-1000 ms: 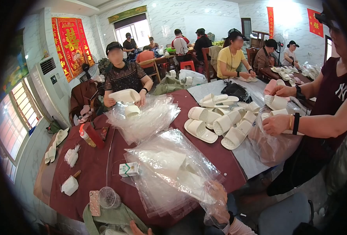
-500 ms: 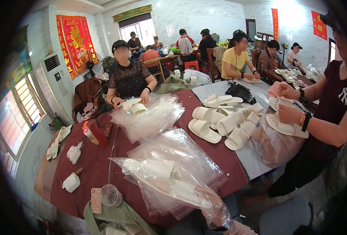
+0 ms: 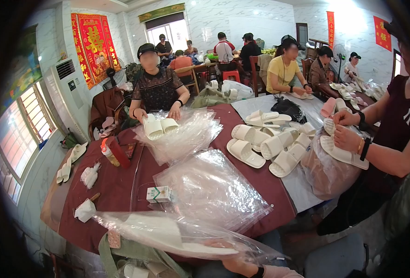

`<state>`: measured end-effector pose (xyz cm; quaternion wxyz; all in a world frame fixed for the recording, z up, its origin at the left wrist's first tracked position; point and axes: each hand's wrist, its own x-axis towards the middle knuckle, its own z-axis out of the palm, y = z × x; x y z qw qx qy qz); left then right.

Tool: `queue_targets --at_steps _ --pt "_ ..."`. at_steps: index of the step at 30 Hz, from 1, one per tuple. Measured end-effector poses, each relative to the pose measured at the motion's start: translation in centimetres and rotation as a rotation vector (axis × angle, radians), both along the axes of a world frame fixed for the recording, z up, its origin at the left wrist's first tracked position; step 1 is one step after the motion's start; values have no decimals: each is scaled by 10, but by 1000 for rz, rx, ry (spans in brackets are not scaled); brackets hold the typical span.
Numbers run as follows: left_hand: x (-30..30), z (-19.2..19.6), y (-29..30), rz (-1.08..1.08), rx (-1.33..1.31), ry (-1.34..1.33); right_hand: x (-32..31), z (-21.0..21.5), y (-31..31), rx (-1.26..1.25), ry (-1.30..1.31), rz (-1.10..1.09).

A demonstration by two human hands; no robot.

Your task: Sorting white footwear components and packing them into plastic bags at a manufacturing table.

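Observation:
A white slipper (image 3: 155, 232) lies inside a long clear plastic bag (image 3: 259, 245) at the near edge of the table. My right hand (image 3: 232, 260) reaches in from the lower right, also within the bag's film, and is closed around the heel end of the slipper. Film blurs the fingers in part. The toe end and the bag's far corner point left. Just beyond lies a stack of flat clear bags (image 3: 214, 185), with a small white and green carton (image 3: 159, 194) at its left edge. My left hand is not in view.
Several white slippers (image 3: 244, 154) are heaped at the right of the maroon-covered table (image 3: 121, 185). Across it, a person holds a slipper pair (image 3: 160, 127) over more bags. Another person at right handles slippers. A red box (image 3: 118, 150) and crumpled tissue (image 3: 85, 210) lie left.
My right hand, the bag and the slipper have swung left and nearer, uncovering the carton and hiding the clear cup. The person opposite now has two slippers side by side.

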<state>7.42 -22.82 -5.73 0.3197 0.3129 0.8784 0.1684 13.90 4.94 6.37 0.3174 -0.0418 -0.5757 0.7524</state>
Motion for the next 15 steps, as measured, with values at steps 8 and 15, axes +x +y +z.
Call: queue_targets --at_steps 8,15 --pt "20 65 32 157 -44 140 -46 -14 -76 -472 -275 490" --pt "9 55 -10 319 -149 -729 -39 27 -73 -422 -363 381"
